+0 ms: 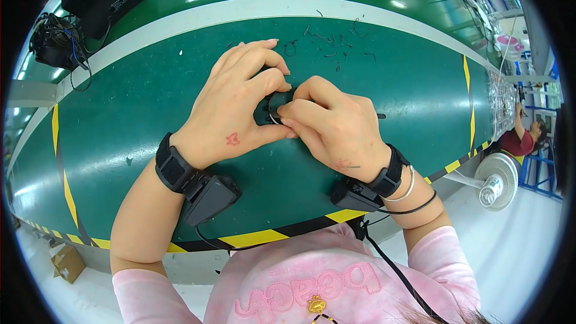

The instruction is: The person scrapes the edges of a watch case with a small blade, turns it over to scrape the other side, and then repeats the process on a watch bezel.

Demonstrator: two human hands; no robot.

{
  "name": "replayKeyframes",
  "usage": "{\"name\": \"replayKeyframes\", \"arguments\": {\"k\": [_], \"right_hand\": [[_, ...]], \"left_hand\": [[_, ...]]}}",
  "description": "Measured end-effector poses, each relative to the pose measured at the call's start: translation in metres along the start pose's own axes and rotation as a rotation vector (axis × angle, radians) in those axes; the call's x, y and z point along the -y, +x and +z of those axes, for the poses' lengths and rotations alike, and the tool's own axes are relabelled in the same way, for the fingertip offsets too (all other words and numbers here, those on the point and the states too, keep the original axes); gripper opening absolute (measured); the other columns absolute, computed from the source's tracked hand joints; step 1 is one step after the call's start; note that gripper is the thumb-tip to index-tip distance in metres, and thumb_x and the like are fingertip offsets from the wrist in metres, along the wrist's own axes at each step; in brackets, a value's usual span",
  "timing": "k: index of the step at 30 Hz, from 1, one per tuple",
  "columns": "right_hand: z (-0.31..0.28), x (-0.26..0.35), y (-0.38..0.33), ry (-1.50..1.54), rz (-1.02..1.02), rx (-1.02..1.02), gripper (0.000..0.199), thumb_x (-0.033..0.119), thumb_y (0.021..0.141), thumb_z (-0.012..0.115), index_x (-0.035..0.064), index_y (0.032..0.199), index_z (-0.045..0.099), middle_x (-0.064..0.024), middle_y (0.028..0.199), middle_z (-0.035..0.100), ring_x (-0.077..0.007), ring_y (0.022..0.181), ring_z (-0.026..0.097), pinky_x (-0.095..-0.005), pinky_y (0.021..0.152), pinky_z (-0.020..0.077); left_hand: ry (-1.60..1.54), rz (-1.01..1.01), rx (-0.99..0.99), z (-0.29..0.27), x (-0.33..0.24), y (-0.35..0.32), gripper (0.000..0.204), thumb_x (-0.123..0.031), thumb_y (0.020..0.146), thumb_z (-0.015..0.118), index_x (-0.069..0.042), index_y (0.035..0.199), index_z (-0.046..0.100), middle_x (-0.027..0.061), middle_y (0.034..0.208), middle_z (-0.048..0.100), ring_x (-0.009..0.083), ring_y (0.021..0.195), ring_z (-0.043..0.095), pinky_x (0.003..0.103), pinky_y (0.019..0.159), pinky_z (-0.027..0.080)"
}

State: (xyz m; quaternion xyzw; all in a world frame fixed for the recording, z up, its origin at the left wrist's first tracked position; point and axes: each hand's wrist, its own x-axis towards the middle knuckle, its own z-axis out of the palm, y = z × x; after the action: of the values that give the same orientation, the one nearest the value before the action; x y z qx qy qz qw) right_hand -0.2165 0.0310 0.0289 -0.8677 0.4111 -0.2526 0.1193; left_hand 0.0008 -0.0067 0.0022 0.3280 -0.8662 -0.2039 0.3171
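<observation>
The green bench (132,105) spans the view. I locate the black part (277,101) between both hands, partly hidden. The left hand (231,102) curls around its left side, grasping it with thumb and fingers. The right hand (345,121) pinches its right edge. Neither is nearer; the part looks round, so I read no long axis.

1. Left hand (237,96) curls thumb and fingers around a black round part (276,101), partly hidden.
2. Right hand (343,121) pinches the same part at its right side.
3. Green desk (144,96) carries black scraps (333,40) beyond the hands; yellow-and-black tape (255,239) marks its near edge.
4. Black strap-mounted devices (211,200) sit at both wrists.
5. Right background: white fan (497,182), person in dark red (518,143).
6. Lower left: cardboard box (69,263) on white floor (105,288).
</observation>
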Motion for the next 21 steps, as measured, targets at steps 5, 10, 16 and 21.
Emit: {"name": "replayKeyframes", "arguments": {"k": [5, 10, 16, 21], "right_hand": [[-0.0021, -0.0024, -0.0026, 0.021, -0.012, 0.014, 0.018, 0.011, 0.083, 0.082, 0.0164, 0.098, 0.076, -0.0004, 0.091, 0.063, -0.0197, 0.066, 0.065, -0.0327, 0.053, 0.0508], [-0.0005, -0.0007, 0.0004, -0.002, -0.014, 0.016, 0.017, 0.011, 0.082, 0.082, 0.0165, 0.098, 0.076, -0.0006, 0.091, 0.062, -0.0201, 0.065, 0.064, -0.0329, 0.053, 0.0506], [-0.0015, -0.003, -0.001, 0.019, -0.027, 0.021, 0.017, 0.011, 0.082, 0.082, 0.0164, 0.097, 0.076, -0.0006, 0.09, 0.062, -0.02, 0.065, 0.064, -0.0329, 0.053, 0.0502], [-0.0016, -0.0001, 0.0012, -0.017, -0.024, 0.005, 0.017, 0.011, 0.082, 0.082, 0.0163, 0.097, 0.075, -0.0005, 0.09, 0.062, -0.0201, 0.065, 0.064, -0.0327, 0.053, 0.0499]], "left_hand": [[-0.002, -0.006, 0.004, 0.0019, -0.0007, -0.0002, 0.051, -0.02, 0.063, 0.096, -0.01, 0.102, 0.065, 0.0063, 0.125, 0.061, 0.0384, 0.142, 0.051, 0.053, 0.114, 0.041], [-0.005, -0.003, -0.004, 0.0005, -0.0006, 0.0005, 0.05, -0.019, 0.064, 0.096, -0.01, 0.102, 0.065, 0.0062, 0.125, 0.061, 0.0383, 0.141, 0.051, 0.053, 0.114, 0.041], [-0.011, -0.011, 0.003, 0.002, -0.0009, -0.0004, 0.05, -0.018, 0.064, 0.096, -0.01, 0.101, 0.064, 0.0063, 0.125, 0.061, 0.0384, 0.141, 0.051, 0.052, 0.114, 0.041], [-0.009, -0.005, -0.002, 0.0007, -0.002, 0.0014, 0.048, -0.019, 0.065, 0.095, -0.01, 0.101, 0.064, 0.0064, 0.123, 0.06, 0.0378, 0.141, 0.051, 0.053, 0.116, 0.04]]}}
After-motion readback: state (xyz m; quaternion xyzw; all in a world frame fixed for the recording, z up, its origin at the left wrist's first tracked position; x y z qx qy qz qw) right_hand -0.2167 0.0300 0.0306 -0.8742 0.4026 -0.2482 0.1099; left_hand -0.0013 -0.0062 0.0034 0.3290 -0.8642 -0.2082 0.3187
